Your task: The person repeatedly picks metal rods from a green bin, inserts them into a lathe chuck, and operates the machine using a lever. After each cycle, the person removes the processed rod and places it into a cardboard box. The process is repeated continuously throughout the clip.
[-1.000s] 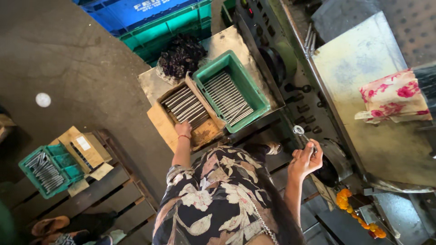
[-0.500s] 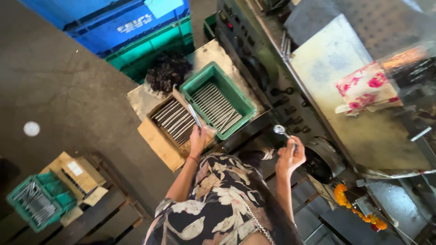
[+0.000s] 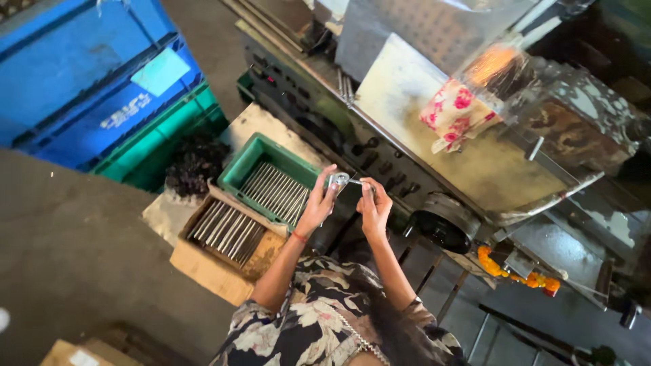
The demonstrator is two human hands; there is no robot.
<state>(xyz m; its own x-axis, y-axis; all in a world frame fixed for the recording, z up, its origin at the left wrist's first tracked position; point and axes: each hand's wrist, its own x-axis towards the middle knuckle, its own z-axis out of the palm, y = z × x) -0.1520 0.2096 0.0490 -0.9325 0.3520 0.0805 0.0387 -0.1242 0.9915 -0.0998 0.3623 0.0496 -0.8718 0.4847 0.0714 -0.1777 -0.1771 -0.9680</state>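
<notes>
Holding now together above the green tray (image 3: 252, 157): left hand (image 3: 317, 207) grasping a round metal gauge, apparently (image 3: 337, 180); right hand (image 3: 373, 207), formerly apart, pinching its thin rod (image 3: 357, 183).

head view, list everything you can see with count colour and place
small metal tool: one, silver, held up between both hands
green tray: one, green, on the stand left of the hands, holding metal rods
cardboard box: one, brown, beside the green tray, also holding grey rods
dark swarf pile: one, blackish, behind the box
crates: blue stacked over a green one, top left
machine: one, grey, worn, ahead of the person
floral cloth: one, pink and white, on the machine
orange garland: one, hanging low on the machine, right
left hand: gripping the tool
right hand: fingers at the tool's thin end
</notes>
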